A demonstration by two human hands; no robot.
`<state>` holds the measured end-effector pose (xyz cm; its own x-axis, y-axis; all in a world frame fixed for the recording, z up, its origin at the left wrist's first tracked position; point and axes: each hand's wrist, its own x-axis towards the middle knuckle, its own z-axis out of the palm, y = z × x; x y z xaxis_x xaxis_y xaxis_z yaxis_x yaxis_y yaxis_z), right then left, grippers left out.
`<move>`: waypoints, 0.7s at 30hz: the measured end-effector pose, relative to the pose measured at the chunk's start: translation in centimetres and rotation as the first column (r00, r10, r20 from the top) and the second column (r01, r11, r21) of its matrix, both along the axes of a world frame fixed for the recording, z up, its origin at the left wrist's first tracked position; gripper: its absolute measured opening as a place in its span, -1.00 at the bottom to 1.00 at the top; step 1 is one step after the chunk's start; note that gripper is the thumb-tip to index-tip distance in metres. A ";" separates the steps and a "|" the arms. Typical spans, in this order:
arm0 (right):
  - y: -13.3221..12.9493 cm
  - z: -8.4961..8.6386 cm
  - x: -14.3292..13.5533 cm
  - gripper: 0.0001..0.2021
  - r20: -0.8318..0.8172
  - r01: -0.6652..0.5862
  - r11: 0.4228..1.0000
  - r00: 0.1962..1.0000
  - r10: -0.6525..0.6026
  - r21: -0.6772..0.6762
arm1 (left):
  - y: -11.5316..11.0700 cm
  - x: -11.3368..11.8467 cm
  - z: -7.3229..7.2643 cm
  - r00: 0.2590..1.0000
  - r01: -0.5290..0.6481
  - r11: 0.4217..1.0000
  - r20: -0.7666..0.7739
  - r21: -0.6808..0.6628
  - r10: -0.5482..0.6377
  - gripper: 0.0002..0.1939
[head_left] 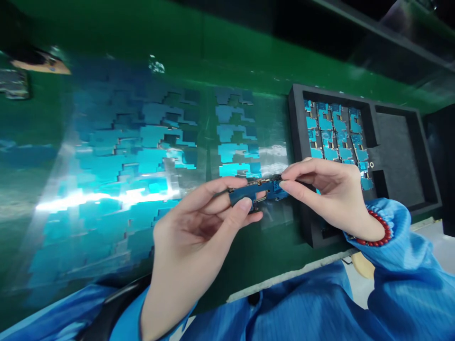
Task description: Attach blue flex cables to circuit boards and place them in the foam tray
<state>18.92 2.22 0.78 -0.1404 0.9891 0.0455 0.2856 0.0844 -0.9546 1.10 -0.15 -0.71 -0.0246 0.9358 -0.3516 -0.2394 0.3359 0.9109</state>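
Observation:
A blue-faced circuit board (245, 193) is held up between both hands, tilted, over the green mat. My left hand (202, 232) grips its left end, thumb on the blue face and fingers behind. At the board's right end, my right hand (327, 189) pinches the upper corner between thumb and forefinger. Whether a film edge lies in that pinch I cannot make out. Just beyond the board, a clear sheet carries a column of blue die-cut film pieces (227, 135). A red bead bracelet (382, 229) circles my right wrist.
On the right lies a black foam tray (296, 113) with rows of blue-covered circuit boards (329, 125) in its left compartment. Many more blue film pieces (121, 166) spread across the left, under glare. A dark part (14, 84) sits far left on the green mat (245, 255).

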 end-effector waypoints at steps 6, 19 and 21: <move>0.0 -0.5 0.3 -0.96 0.133 -0.060 0.991 0.990 0.043 0.123 | -0.1 -0.1 0.0 0.997 -0.015 1.000 -0.072 -0.021 0.014 -0.86; 0.4 -0.5 0.5 -0.96 0.210 -0.010 0.976 0.977 -0.037 0.217 | 0.0 -0.2 0.3 0.998 -0.036 0.998 -0.044 -0.042 0.034 -0.81; 0.5 -0.8 0.5 -0.93 0.129 0.026 0.985 0.990 -0.049 0.173 | 0.0 -0.6 0.1 0.999 -0.027 0.998 -0.038 -0.057 0.025 -0.79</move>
<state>19.38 2.71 0.01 -0.1196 0.9731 0.1970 0.4142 0.2292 -0.8809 0.55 -0.17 -0.62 -0.0630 0.9128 -0.4034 -0.2152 0.3823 0.8986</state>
